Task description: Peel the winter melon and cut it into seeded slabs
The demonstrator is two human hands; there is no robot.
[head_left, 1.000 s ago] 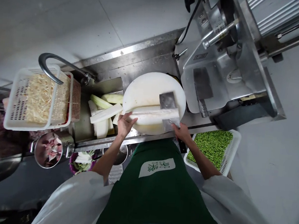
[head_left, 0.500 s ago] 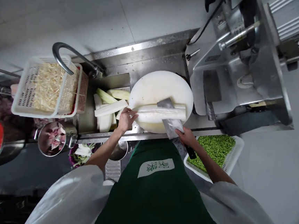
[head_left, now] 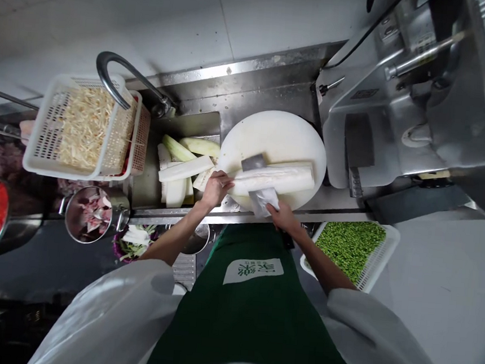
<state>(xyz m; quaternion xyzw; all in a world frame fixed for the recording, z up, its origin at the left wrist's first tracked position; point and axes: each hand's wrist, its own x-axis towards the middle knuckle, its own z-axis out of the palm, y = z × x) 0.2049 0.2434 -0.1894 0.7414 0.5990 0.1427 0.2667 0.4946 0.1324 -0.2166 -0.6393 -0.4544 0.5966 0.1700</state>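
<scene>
A long, pale peeled gourd piece [head_left: 285,177] lies across the round white cutting board [head_left: 272,133]. My left hand [head_left: 217,188] pinches its left end at the board's edge. My right hand [head_left: 284,217] grips the handle of a cleaver [head_left: 263,201]. The blade passes flat through or under the gourd piece, which hides its middle; its tip end shows on the far side. More pale gourd pieces [head_left: 185,168], some with green skin-side faces, are heaped in the sink left of the board.
White baskets of bean sprouts [head_left: 83,128] stand left, beside a curved faucet [head_left: 112,88]. A pot of meat pieces [head_left: 93,214] sits near them. To the right are a steel slicing machine [head_left: 426,119], a second cleaver [head_left: 360,141] and a basket of chopped greens [head_left: 349,248].
The cleaver and my right hand have slid left along the gourd piece, toward my left hand. My left hand keeps its hold on the end. The whole view has shifted slightly.
</scene>
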